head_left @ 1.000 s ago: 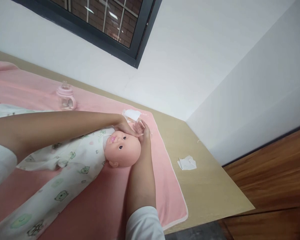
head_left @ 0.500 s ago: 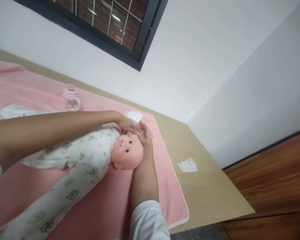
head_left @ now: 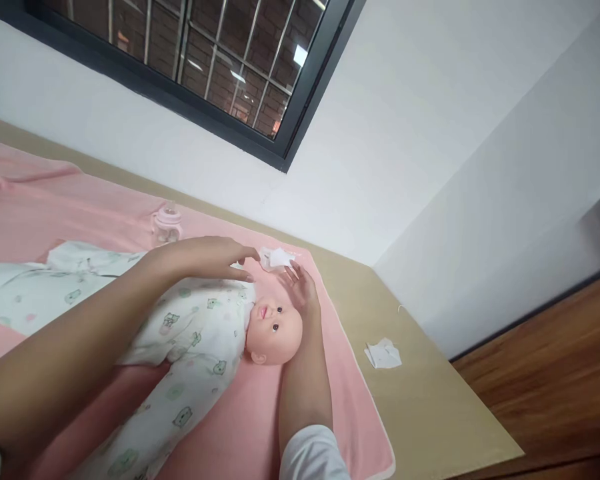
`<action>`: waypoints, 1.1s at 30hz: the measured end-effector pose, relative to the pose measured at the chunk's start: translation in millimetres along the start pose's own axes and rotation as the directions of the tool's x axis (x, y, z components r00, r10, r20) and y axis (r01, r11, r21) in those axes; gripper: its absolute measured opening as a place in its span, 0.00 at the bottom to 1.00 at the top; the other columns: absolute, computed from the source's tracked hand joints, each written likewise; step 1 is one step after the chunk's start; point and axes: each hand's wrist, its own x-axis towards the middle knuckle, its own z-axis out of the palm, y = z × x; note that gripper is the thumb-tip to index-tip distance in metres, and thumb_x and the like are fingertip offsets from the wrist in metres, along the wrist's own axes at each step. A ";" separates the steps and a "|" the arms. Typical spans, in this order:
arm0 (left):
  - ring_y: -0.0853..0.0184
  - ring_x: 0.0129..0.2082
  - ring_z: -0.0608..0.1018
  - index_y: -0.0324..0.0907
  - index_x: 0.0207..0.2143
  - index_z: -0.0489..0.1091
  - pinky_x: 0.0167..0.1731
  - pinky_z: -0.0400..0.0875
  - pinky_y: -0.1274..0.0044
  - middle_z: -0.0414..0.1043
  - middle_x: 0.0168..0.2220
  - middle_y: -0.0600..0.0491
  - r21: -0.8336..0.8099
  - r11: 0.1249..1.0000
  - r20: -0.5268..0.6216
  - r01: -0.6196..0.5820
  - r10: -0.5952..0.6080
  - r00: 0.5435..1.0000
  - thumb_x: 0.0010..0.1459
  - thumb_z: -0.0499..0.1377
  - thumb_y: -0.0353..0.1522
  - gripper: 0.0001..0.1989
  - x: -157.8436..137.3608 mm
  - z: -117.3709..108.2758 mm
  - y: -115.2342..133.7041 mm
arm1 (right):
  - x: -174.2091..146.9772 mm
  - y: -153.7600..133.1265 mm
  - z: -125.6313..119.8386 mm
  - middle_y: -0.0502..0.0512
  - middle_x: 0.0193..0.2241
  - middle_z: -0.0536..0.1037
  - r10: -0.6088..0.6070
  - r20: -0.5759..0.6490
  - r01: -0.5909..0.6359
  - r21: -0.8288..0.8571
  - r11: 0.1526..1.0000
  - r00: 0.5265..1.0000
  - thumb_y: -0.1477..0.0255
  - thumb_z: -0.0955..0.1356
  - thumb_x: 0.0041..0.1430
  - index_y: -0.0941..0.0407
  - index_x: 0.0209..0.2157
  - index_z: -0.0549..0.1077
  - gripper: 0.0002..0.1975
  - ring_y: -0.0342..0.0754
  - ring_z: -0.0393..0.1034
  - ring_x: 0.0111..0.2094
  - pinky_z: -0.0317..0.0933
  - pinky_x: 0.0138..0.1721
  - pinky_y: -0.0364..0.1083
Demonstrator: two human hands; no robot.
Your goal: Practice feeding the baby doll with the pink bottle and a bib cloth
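Observation:
A baby doll (head_left: 275, 333) lies on its back on a pink blanket (head_left: 230, 413), dressed in a white outfit (head_left: 225, 327) with green animal prints. My left hand (head_left: 215, 257) hovers over the doll's chest and shoulder, thumb and fingers apart, nothing in it. Beyond the doll's head, my right hand (head_left: 303, 288) is open with fingers loosely spread. The doll's head overlaps my right forearm; whether it rests on it I cannot tell. Between the hands, on the blanket, is a small white tissue-like piece on clear plastic (head_left: 279, 258).
A pink baby bottle (head_left: 168, 223) with handles stands near the blanket's far edge. A folded white paper (head_left: 383, 353) lies on the tan tabletop (head_left: 430, 407) at the right. White walls and a barred window (head_left: 230, 73) border the far side.
My left hand has drawn away from my right hand, leftward over the doll's chest, and its fingers have parted. My right hand stays beyond the doll's head. The view has shifted slightly.

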 end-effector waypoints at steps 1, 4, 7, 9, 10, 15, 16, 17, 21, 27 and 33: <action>0.52 0.54 0.74 0.50 0.61 0.66 0.47 0.67 0.68 0.72 0.58 0.46 -0.002 1.000 -0.017 -0.011 0.011 1.000 0.60 0.51 0.51 0.30 -2.1 -0.6 -1.1 | -2.9 -10.0 2.8 0.56 0.41 0.80 -0.027 -0.014 0.026 -0.070 0.997 1.000 0.64 0.74 0.46 0.56 0.35 0.78 0.14 0.49 0.74 0.46 0.70 0.49 0.48; 0.52 0.58 0.72 0.47 0.61 0.66 0.51 0.66 0.69 0.68 0.61 0.46 -0.021 0.998 -0.125 -0.055 0.052 0.991 0.62 0.51 0.50 0.30 -3.2 -1.6 -3.5 | -15.4 -46.9 12.9 0.54 0.32 0.80 -0.111 -0.023 0.093 -0.386 0.918 0.994 0.67 0.76 0.40 0.59 0.28 0.77 0.13 0.45 0.73 0.37 0.67 0.46 0.46; 0.54 0.58 0.71 0.45 0.65 0.60 0.53 0.66 0.70 0.67 0.62 0.46 -0.091 0.992 -0.270 -0.089 0.062 0.961 0.62 0.51 0.50 0.33 -1.1 -1.0 -4.3 | -34.2 -83.9 27.8 0.52 0.31 0.79 -0.266 0.023 0.217 -0.647 0.731 0.964 0.68 0.75 0.42 0.58 0.29 0.77 0.11 0.42 0.68 0.30 0.64 0.38 0.45; 0.55 0.59 0.71 0.46 0.68 0.55 0.53 0.66 0.70 0.65 0.63 0.47 -0.132 0.984 -0.354 -0.118 0.064 0.933 0.63 0.52 0.49 0.35 -0.1 0.2 -4.2 | -49.4 -101.9 41.9 0.52 0.33 0.79 -0.317 0.090 0.271 -0.762 0.588 0.944 0.69 0.73 0.45 0.57 0.31 0.77 0.09 0.42 0.68 0.30 0.63 0.37 0.44; 0.56 0.60 0.70 0.47 0.68 0.53 0.54 0.66 0.70 0.64 0.64 0.48 -0.145 0.980 -0.386 -0.137 0.071 0.920 0.63 0.53 0.48 0.35 0.0 0.9 -4.1 | -57.4 -108.0 50.2 0.52 0.34 0.79 -0.331 0.124 0.287 -0.812 0.508 0.935 0.70 0.72 0.46 0.56 0.32 0.77 0.08 0.42 0.67 0.29 0.63 0.36 0.45; 0.58 0.65 0.63 0.47 0.68 0.54 0.59 0.61 0.72 0.57 0.68 0.50 -0.184 0.951 -0.413 -0.248 0.154 0.898 0.62 0.55 0.49 0.36 -0.6 3.6 -1.1 | -96.6 -115.7 98.0 0.52 0.38 0.81 -0.283 0.415 0.492 -0.813 0.311 0.865 0.74 0.66 0.55 0.54 0.39 0.78 0.11 0.44 0.72 0.34 0.67 0.40 0.46; 0.58 0.65 0.63 0.47 0.67 0.54 0.58 0.61 0.72 0.58 0.67 0.50 -0.191 0.944 -0.399 -0.269 0.176 0.900 0.61 0.56 0.48 0.35 -0.5 4.3 -0.5 | -104.0 -115.0 106.8 0.52 0.40 0.81 -0.271 0.476 0.542 -0.791 0.284 0.837 0.75 0.66 0.56 0.53 0.40 0.78 0.12 0.45 0.73 0.37 0.68 0.43 0.47; 0.58 0.64 0.63 0.47 0.66 0.56 0.58 0.62 0.73 0.59 0.67 0.50 -0.197 0.936 -0.382 -0.292 0.201 0.902 0.60 0.57 0.48 0.35 -0.2 5.1 -0.1 | -111.3 -114.3 114.7 0.52 0.42 0.81 -0.262 0.527 0.585 -0.770 0.256 0.808 0.75 0.66 0.57 0.53 0.42 0.77 0.13 0.45 0.73 0.39 0.68 0.44 0.47; 0.57 0.59 0.68 0.47 0.59 0.66 0.54 0.65 0.73 0.67 0.61 0.50 -0.247 0.912 -0.332 -0.327 0.237 0.913 0.56 0.62 0.47 0.31 0.6 5.2 -0.2 | -136.9 -115.4 133.9 0.52 0.45 0.80 -0.233 0.663 0.702 -0.689 0.179 0.711 0.74 0.65 0.62 0.49 0.46 0.77 0.14 0.46 0.74 0.42 0.70 0.46 0.48; 0.59 0.47 0.77 0.47 0.41 0.79 0.49 0.67 0.73 0.78 0.44 0.55 -0.492 0.817 -0.163 -0.302 0.254 0.953 0.55 0.62 0.44 0.15 -10.8 -11.9 2.6 | -154.7 -124.5 133.9 0.53 0.44 0.80 -0.286 0.709 0.764 -0.609 0.214 0.645 0.67 0.67 0.65 0.48 0.48 0.77 0.12 0.47 0.74 0.46 0.71 0.48 0.49; 0.53 0.57 0.71 0.47 0.36 0.81 0.55 0.65 0.71 0.73 0.55 0.55 -0.465 0.813 -0.243 -0.351 0.264 0.933 0.52 0.63 0.47 0.16 -26.7 -24.7 13.9 | -154.9 -128.6 127.2 0.54 0.47 0.78 -0.361 0.640 0.735 -0.606 0.306 0.678 0.61 0.68 0.63 0.48 0.53 0.73 0.17 0.48 0.74 0.47 0.72 0.48 0.49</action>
